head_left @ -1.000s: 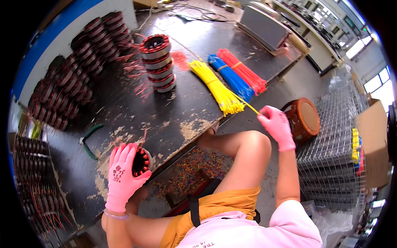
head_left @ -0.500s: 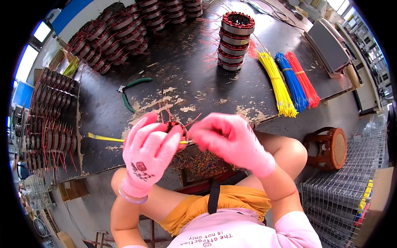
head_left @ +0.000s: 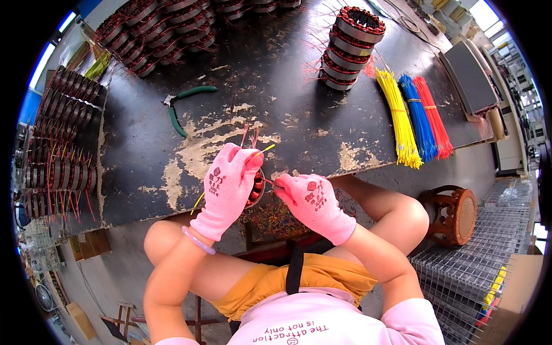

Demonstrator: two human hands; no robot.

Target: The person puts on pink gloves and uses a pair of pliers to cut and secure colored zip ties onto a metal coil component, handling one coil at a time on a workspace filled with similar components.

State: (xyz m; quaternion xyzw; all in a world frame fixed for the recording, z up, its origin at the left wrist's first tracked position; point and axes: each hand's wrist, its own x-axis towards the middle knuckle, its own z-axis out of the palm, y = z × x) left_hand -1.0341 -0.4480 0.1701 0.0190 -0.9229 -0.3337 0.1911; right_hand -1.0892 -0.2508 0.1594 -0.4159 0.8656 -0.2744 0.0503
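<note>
At the table's near edge, a stator (head_left: 256, 193) with red windings is partly hidden behind my left hand (head_left: 228, 181). My gloved left fingers are closed on a yellow wire (head_left: 266, 149), whose tip sticks out past them and whose other end shows below the hand. Thin red wire ends rise beyond those fingers. Just right of the stator, my right hand (head_left: 315, 204), also in a pink glove, pinches a thin red wire (head_left: 267, 181) that runs from the stator. Whether the left hand also grips the stator is hidden.
Green-handled pliers (head_left: 192, 92) lie on the worn black table (head_left: 270, 92). Bundles of yellow wires (head_left: 397, 118), blue wires (head_left: 418, 118) and red wires (head_left: 434, 118) lie right, near a stator stack (head_left: 348, 54). More stators (head_left: 63, 172) stand left and at the back. A wooden stool (head_left: 457, 215) stands right.
The yellow wire, earlier lying level and pointing left, now slants up through my left hand. My right hand has turned and moved lower, pinching a red wire. The view has shifted slightly.
</note>
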